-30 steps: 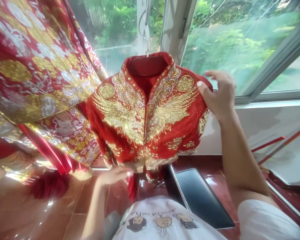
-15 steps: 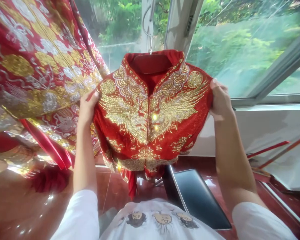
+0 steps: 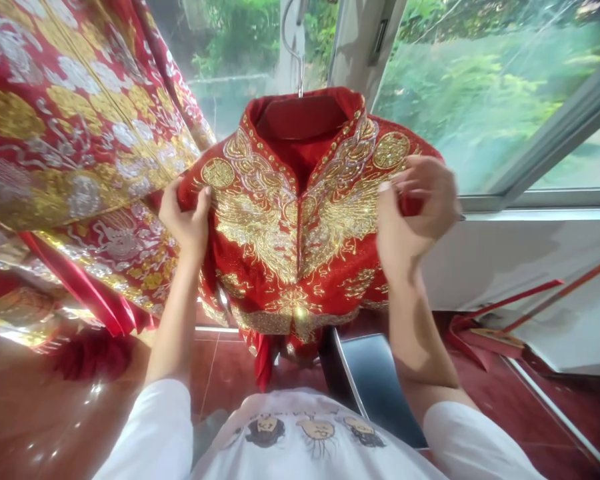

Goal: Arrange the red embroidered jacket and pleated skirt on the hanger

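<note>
A red jacket (image 3: 260,287) with gold and silver embroidery, a stand collar and a closed front hangs in front of me. Its hanger (image 3: 301,73) has a metal hook; the top of the hook runs out of view. My left hand (image 3: 185,217) grips the jacket at the shoulder on the left, thumb in front. At the opposite shoulder, my right hand (image 3: 417,207) is slightly blurred, its thumb and fingers apart with red cloth showing between them. It is over the front of the sleeve; whether it touches the cloth is unclear.
Another embroidered red garment (image 3: 95,127) hangs close on the left, with a red ribbon (image 3: 80,287) below. Behind the jacket is a window (image 3: 480,120). A black panel-like object (image 3: 375,373) stands below, and a broom-like red tool (image 3: 495,337) lies to the right.
My right hand has let go of the shoulder edge and moved inward over the jacket's front. My left hand has shifted slightly inward, still on the jacket.
</note>
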Demonstrator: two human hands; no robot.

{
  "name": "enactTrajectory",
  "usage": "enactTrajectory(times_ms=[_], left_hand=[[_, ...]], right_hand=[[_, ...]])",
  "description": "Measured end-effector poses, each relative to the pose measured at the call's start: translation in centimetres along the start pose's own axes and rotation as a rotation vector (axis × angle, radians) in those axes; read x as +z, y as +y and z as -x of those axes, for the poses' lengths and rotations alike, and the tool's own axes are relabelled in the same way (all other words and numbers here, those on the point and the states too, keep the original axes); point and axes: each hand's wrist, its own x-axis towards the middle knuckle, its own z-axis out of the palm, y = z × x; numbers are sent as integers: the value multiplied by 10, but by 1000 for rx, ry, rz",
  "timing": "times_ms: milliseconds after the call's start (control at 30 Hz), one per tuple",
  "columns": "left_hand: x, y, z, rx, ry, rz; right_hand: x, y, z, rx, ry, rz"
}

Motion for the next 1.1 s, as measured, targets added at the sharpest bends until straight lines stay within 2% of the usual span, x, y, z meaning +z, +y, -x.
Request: enactTrajectory(times_ms=[100, 167, 233, 333, 500, 667, 800, 933, 1033, 1100], left_hand=[[-7, 3, -5, -21, -93, 56], [-12, 6, -9, -26, -139, 105], [-16, 8, -11, -21, -158, 136], [-19, 8, -11, -14, -168, 144], [-19, 6, -10, 3, -156, 154], [-18, 5, -9, 9, -159, 169], [-18, 3, -8, 2, -166, 182], [-17, 0, -7, -6, -169, 173], [-17, -1, -7, -30, -172, 163], [-17, -1, -7, -52, -174, 163]], right_hand=[[21, -38, 23, 11, -211, -182], [38, -46, 31, 24, -356, -244], [51, -44, 36, 10, -408, -265], [64, -40, 38, -11, -324, -261], [71, -46, 37, -3, -135, -268], [78, -55, 39, 35, -143, -292], [75, -60, 40, 284, -173, -477], [62, -62, 46, 538, -260, -717], [52, -55, 71, 685, -300, -766], [46, -45, 104, 825, -332, -747]])
